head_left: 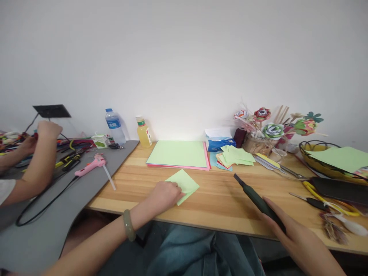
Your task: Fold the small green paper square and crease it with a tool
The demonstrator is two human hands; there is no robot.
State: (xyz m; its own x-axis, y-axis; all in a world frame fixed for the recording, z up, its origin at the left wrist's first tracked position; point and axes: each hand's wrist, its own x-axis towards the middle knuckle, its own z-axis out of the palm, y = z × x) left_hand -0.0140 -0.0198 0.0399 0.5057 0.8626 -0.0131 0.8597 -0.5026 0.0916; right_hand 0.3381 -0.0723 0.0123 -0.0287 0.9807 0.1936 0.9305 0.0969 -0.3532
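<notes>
My left hand (165, 194), with a jade-coloured bangle at the wrist, is closed on a small light green paper (186, 182) near the table's front edge. Its curled fingers hide one side of the sheet, which looks folded. To the right, my right hand (290, 234) grips a dark green utility knife (260, 201). The knife's narrow dark tip points up and left, above the wooden table (218, 199) and apart from the paper. Behind my left hand lies a stack of large coloured sheets (178, 153), light green on top.
Small coloured papers (237, 155), a tissue pack (220, 144) and paper flowers (273, 130) stand at the back right. Scissors (313, 202) and a basket (319, 168) lie right. On the left grey mat (94, 172) are a pink glue gun (92, 165) and a co-worker's arms (43, 165).
</notes>
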